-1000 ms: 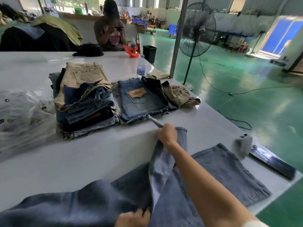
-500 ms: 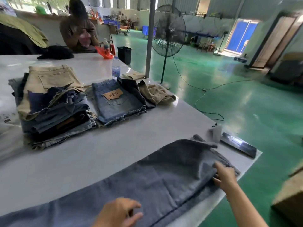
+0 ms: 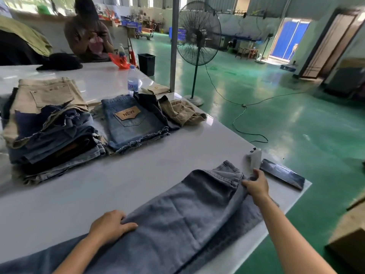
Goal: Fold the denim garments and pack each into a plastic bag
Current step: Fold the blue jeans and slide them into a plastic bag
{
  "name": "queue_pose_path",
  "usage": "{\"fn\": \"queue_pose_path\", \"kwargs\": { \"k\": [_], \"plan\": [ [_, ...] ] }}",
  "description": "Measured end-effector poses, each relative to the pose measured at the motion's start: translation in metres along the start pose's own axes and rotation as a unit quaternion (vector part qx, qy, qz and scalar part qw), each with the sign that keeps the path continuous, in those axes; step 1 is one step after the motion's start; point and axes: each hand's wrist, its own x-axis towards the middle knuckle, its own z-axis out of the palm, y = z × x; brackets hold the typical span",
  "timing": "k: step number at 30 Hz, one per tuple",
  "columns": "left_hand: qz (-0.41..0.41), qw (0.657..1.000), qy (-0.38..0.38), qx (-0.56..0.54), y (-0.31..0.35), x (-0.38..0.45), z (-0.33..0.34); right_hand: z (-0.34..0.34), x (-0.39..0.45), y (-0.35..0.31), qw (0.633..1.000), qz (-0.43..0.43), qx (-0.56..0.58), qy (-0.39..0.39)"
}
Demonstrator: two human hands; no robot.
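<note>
Fingers of the right hand are curled round a bunched fold at the hem end of the denim jeans, thumb side toward the cloth, so that end is pinched and lifted slightly off the tabletop. The left hand lies on the far edge of the jeans about midway along them, fingers bent over the edge of the cloth with the thumb stretched flat on top; it looks more like pinning than gripping, though the fingertips appear to tuck under the edge.

From the head view, the jeans run in a long band from the near left corner of the frame up toward the right hand, so their long axis points from the person's body out toward the tabletop's right corner. The legs seem already laid one on the other. The right hand is at the far end of that axis and the left hand near its middle, so the likely next fold is to carry the hem end back along the axis toward the left hand. A phone-like slab and a small white device sit just beyond the hem end. No plastic bag lies beside the jeans.
</note>
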Motion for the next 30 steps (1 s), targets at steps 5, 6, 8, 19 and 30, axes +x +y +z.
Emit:
{"fn": "queue_pose_path", "kwargs": {
  "k": [5, 6, 8, 19, 30],
  "plan": [
    [-0.101, 0.984, 0.103, 0.102, -0.017, 0.025, -0.025, 0.032, 0.016, -0.01, 0.997, -0.066, -0.035, -0.031],
    [-0.119, 0.977, 0.133, 0.116, -0.013, 0.027, -0.031, 0.04, 0.019, -0.007, 0.995, -0.065, -0.059, -0.046],
    [-0.066, 0.964, 0.231, 0.11, 0.004, 0.028, -0.035, 0.053, 0.025, -0.003, 0.994, -0.045, -0.088, -0.051],
    [0.334, 0.886, 0.319, 0.046, 0.077, -0.036, 0.028, 0.039, 0.053, -0.044, 0.987, -0.145, 0.032, -0.067],
    [0.398, 0.903, 0.159, 0.016, 0.056, -0.059, 0.004, 0.011, 0.046, -0.004, 0.995, -0.059, -0.058, -0.061]
  ]
}}
